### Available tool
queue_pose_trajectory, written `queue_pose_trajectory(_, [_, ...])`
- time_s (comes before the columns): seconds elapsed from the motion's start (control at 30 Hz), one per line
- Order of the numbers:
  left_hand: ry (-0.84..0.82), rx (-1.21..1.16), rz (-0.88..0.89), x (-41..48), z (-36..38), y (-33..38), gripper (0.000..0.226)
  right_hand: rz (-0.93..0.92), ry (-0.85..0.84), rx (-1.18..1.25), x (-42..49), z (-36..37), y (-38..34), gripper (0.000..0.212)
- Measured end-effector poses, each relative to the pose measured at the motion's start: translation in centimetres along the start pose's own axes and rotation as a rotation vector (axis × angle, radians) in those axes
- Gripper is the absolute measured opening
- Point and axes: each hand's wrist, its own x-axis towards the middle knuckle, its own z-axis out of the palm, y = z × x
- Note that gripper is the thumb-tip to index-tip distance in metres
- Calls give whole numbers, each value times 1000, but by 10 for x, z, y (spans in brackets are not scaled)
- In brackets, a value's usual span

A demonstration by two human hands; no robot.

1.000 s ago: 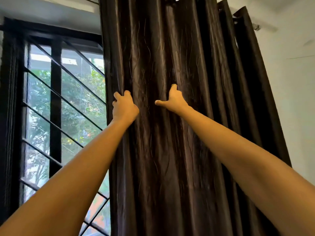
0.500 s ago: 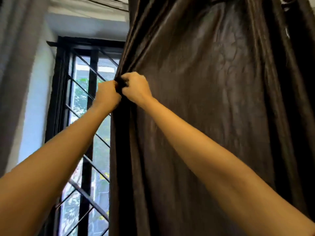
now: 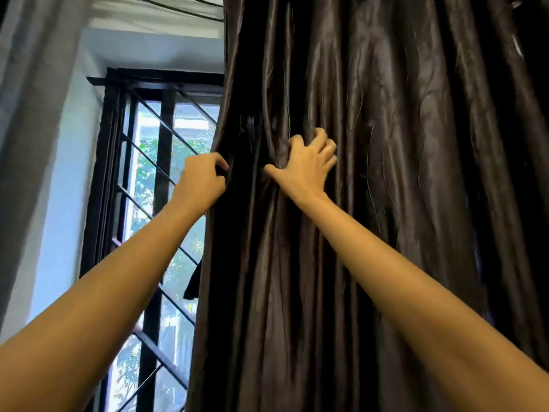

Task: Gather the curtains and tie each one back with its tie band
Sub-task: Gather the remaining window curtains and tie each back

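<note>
A dark brown, shiny curtain (image 3: 401, 179) hangs in folds across the middle and right of the head view. My left hand (image 3: 202, 181) grips the curtain's left edge, fingers curled round the fabric. My right hand (image 3: 306, 165) is a little to the right and higher, its fingers clawed into the folds and bunching them. A dark strip of fabric (image 3: 193, 282), possibly a tie band, dangles at the curtain's left edge below my left forearm.
A black-framed window (image 3: 139, 203) with diagonal bars stands to the left, with greenery outside. A second, grey-looking curtain (image 3: 32, 114) hangs at the far left edge. The white wall reveal (image 3: 71, 188) lies between them.
My hands were together at the curtain's left edge; now my right hand has moved right and dug into the folds. The left hand still grips the edge, and the view has shifted.
</note>
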Motion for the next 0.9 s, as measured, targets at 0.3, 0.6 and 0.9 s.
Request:
queue_pose_trajectory(0.3, [-3, 55, 76, -11, 28, 20, 28, 359, -206, 234, 35, -19, 68, 120])
queue_pose_trajectory(0.6, [98, 61, -105, -15, 19, 3, 33, -83, -320, 187, 34, -8, -3, 27])
queue_pose_trajectory(0.9, [228, 66, -294, -26, -13, 9, 26, -346, -353, 492, 13, -3, -142, 30])
